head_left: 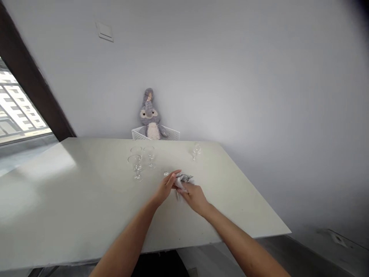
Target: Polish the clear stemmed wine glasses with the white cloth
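My left hand (167, 186) is closed around a clear stemmed glass (166, 174) tipped on its side. Only the stem end shows left of the fingers; the bowl is hidden by the hands and the cloth. In my right hand (196, 197) is a crumpled grey-white cloth (184, 180), pressed against the glass. The right hand and the cloth's lower edge are slightly blurred. To the left, three stemmed glasses stand upright in a cluster, the nearest glass (137, 169) in front. Another small stemmed glass (196, 151) stands apart, beyond the hands to the right.
The white table (86, 215) ends at a wall (245, 84) behind. A grey plush toy (152, 123) sits in a white perforated basket (172, 134) past the far edge. A window (20, 104) with a dark frame is on the left.
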Motion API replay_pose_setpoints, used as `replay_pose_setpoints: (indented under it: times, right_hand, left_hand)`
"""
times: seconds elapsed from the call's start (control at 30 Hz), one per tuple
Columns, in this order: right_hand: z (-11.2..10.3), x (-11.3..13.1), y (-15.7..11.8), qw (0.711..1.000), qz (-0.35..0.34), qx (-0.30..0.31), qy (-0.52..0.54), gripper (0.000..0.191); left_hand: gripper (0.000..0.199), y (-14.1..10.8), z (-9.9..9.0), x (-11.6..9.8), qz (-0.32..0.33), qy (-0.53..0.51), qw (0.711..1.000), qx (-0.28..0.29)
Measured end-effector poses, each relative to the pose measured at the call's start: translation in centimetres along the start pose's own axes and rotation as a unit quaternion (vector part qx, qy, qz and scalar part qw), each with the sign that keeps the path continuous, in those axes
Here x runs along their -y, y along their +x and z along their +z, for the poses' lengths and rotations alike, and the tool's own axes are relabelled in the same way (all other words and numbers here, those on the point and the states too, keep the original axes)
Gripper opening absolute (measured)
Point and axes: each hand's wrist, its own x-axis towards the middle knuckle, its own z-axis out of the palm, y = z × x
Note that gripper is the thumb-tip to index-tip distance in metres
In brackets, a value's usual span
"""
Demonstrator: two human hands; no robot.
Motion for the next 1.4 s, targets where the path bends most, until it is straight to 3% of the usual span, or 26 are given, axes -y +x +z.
replay_pose_setpoints:
  times: [0.07, 0.13, 0.23, 0.33, 0.4, 0.57, 0.63, 0.7, 0.77, 0.83, 0.97, 1.03, 1.17, 1.27, 1.4]
  right_hand:
    - [-0.2, 0.1, 0.4, 0.988, 0.058, -0.016, 0.146, 0.04]
    - [-0.1, 0.4, 0.4, 0.971, 0.086, -0.026, 0.223, 0.045]
    - [0.4, 0.7, 0.0, 0.988, 0.047, -0.018, 0.149, 0.04]
    - [0.5, 0.3, -0.1, 0.999, 0.01, -0.013, 0.046, 0.03]
    - [0.2, 0.1, 0.3, 0.998, 0.023, -0.021, 0.052, 0.028]
    - [0.3, 0.3, 0.7, 0.948, 0.11, -0.038, 0.296, 0.041]
    - [0.8, 0.2, 0.2, 0.971, 0.075, -0.034, 0.224, 0.04]
    - [0.9, -0.2, -0.4, 0.999, 0.007, -0.03, 0.038, 0.034]
    - [0.4, -0.7, -0.7, 0.99, -0.05, -0.019, -0.133, 0.027]
    - [-0.9, -1.1, -0.8, 0.976, -0.064, -0.013, -0.207, 0.024]
    - [-4.3, -0.7, -0.9, 0.993, -0.004, -0.029, -0.117, 0.021]
    - [-5.6, -0.1, -1.3, 0.999, 0.019, -0.001, -0.036, 0.021]
    - [-7.4, 0.9, -2.4, 0.997, 0.017, 0.074, 0.033, 0.024]
    - [-9.0, 1.1, -3.1, 0.997, 0.001, 0.07, -0.017, 0.026]
    - [-10.2, 1.6, -3.9, 0.977, -0.044, -0.056, -0.201, 0.032]
  left_hand:
    - [0.051, -0.2, 0.2, -0.3, 0.018, -0.004, 0.999, 0.027]
    - [0.055, -0.4, 0.3, -0.6, 0.042, -0.021, 0.998, 0.034]
    - [0.052, -0.3, 0.3, -0.6, 0.049, -0.062, 0.997, -0.007]
    - [0.05, 0.0, 0.2, -0.3, 0.011, -0.058, 0.998, -0.032]
    - [0.049, 0.1, 0.2, -0.2, 0.007, -0.052, 0.998, -0.037]
    - [0.046, -0.1, 0.8, -0.3, 0.072, -0.037, 0.996, -0.04]
    - [0.047, -0.1, 0.8, -0.2, 0.057, -0.048, 0.997, -0.036]
    - [0.049, 0.0, 0.8, 0.1, 0.027, -0.053, 0.998, -0.027]
    - [0.051, 0.0, 0.6, 0.3, 0.009, -0.017, 1.0, -0.022]
    - [0.049, -0.2, 0.4, 0.1, 0.026, 0.059, 0.997, -0.046]
    - [0.046, -1.0, 0.3, -1.6, 0.16, 0.219, 0.957, -0.108]
    - [0.046, -1.2, 0.5, -2.3, 0.201, 0.242, 0.946, -0.079]
    - [0.026, -1.4, 0.9, -2.1, 0.195, 0.329, 0.924, -0.001]
    - [0.028, -1.8, 0.3, -1.3, 0.197, 0.454, 0.869, 0.011]
    - [0.031, -2.5, -0.9, -0.7, 0.165, 0.583, 0.795, -0.023]
